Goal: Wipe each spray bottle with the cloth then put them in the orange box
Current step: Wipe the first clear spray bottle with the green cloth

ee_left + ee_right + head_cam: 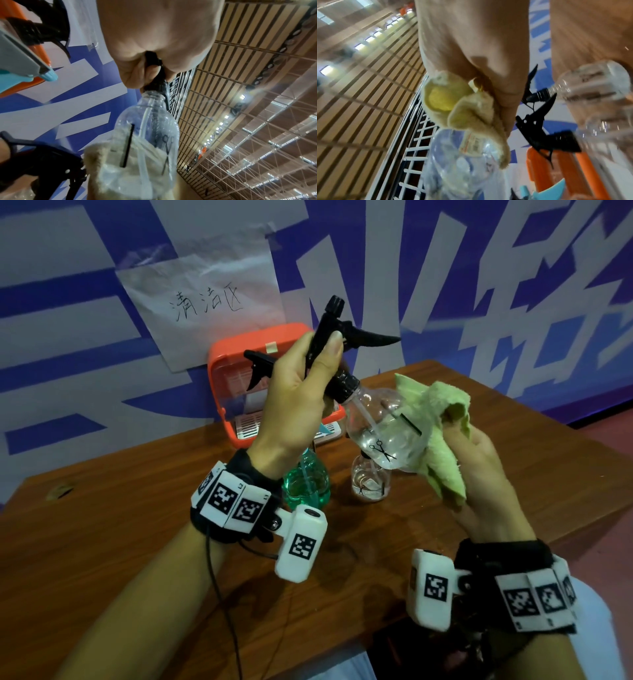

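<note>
Fingers of the left hand (301, 392) curl round the black trigger head of a clear spray bottle (383, 433), holding it tilted in the air above the worktop (137, 529). Right hand (486, 474) grips a green cloth (435, 433) and presses it against the bottle's side. Below stand a green spray bottle (306, 484) and a second clear bottle (370, 482), just beside each other. Behind them the orange box (233, 350) sits against the wall.

Orange box (226, 350), perhaps pale-green cloth (442, 419)
</note>
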The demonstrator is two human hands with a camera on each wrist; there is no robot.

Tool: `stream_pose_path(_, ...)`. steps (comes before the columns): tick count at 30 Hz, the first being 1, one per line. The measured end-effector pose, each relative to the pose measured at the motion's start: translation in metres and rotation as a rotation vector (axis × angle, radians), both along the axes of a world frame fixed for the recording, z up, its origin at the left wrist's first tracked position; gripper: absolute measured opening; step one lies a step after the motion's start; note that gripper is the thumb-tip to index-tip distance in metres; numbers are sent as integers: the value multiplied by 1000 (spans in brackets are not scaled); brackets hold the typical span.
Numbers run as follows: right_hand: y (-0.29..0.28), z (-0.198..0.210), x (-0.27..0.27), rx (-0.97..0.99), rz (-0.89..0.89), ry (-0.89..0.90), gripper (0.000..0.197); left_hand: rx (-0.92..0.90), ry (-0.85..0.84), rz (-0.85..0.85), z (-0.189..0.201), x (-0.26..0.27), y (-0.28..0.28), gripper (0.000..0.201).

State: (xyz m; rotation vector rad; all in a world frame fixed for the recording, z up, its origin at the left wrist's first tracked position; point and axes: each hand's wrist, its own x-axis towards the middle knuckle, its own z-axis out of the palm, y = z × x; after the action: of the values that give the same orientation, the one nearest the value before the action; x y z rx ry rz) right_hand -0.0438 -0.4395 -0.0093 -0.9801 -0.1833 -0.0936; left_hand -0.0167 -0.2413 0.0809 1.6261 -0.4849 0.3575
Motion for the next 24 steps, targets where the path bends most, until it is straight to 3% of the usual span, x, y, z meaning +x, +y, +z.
stream_pose_path(4,3,-5,3,117,227,44,59,-23,80,-108,0,-1,7,27)
stream_pose_path(7,4,-7,1,103,341,67,50,18,129,-228,1,0,15,23)
stream_pose_path(9,6,-8,0,-31,309,72,17,93,119,-293,0,-1,20,23)
stream_pose_path(10,6,-8,-1,-108,272,50,15,142,99,-306,0,-2,22,24)
stream_pose_path(12,7,-4,-7,-216,223,1,24,233,46,-319,-1,-7,25,25)
stream_pose_path(16,5,9,-16,-389,149,-141,13,376,-46,-319,2,-12,28,19)
stream_pose_path(20,10,20,-18,-583,100,-164,32,525,-98,-233,-2,-14,24,19)
stream_pose_path(24,17,23,-17,-663,78,-143,33,614,-98,-68,-5,-11,20,28)
